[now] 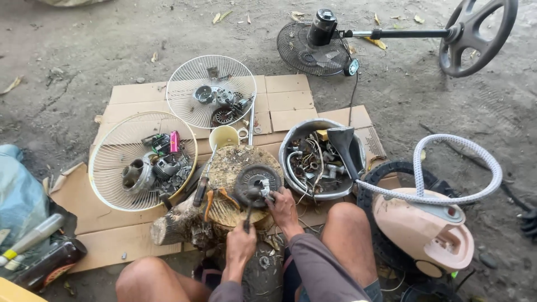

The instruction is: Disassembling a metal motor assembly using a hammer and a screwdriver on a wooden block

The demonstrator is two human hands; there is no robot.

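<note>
1. Left hand (239, 246) grips a dark tool handle (246, 223) at 6 o'clock of the motor (254, 185);
2. Right hand (282, 206) pinches the motor's side at 4 o'clock;
3. Motor sits on a wood stump (224, 168); pliers (215, 197) just beside, 9 o'clock.

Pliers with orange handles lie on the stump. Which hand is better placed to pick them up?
Probably the left hand: it sits nearer the pliers, just below them, though it grips a dark tool. The right hand is pressed against the round motor part.

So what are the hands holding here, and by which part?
The left hand grips a dark-handled tool by its handle. The right hand holds the round motor part on the stump at its near edge.
</note>
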